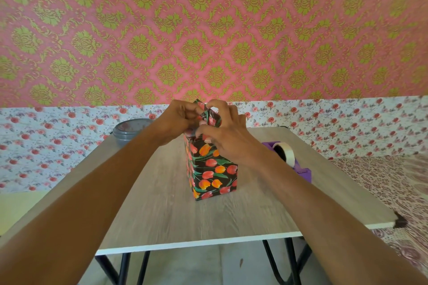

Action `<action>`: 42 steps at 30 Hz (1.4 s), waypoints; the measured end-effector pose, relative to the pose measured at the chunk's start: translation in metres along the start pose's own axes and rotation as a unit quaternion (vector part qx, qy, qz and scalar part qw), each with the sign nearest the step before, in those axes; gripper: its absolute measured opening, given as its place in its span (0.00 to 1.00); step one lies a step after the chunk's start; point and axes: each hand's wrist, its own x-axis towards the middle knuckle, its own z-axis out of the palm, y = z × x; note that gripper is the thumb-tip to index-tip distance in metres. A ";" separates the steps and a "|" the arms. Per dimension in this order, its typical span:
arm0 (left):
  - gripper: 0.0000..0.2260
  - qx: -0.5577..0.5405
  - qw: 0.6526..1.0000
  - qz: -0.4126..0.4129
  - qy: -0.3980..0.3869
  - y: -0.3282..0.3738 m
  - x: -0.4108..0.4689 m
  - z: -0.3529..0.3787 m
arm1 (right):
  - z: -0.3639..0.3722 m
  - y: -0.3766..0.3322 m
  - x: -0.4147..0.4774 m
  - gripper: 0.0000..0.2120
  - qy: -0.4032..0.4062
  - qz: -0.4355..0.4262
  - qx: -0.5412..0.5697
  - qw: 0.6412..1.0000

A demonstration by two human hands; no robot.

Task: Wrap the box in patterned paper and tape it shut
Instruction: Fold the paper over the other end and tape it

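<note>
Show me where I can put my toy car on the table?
Bare table lies between the wrapped box and the near edge, and at the right front corner past the tape dispenser. It's crowded at the box top, where the left hand and right hand pinch the paper, and by the grey tub.

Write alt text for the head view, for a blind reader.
A left hand and right hand pinch the loose paper flaps atop an upright tulip-print wrapped box on a wooden table. A purple tape dispenser sits right of it, a grey lidded container left.
</note>
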 end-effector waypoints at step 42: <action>0.09 0.168 0.984 0.008 0.058 0.011 0.003 0.033 | 0.006 0.023 -0.015 0.36 0.067 0.259 0.394 0.879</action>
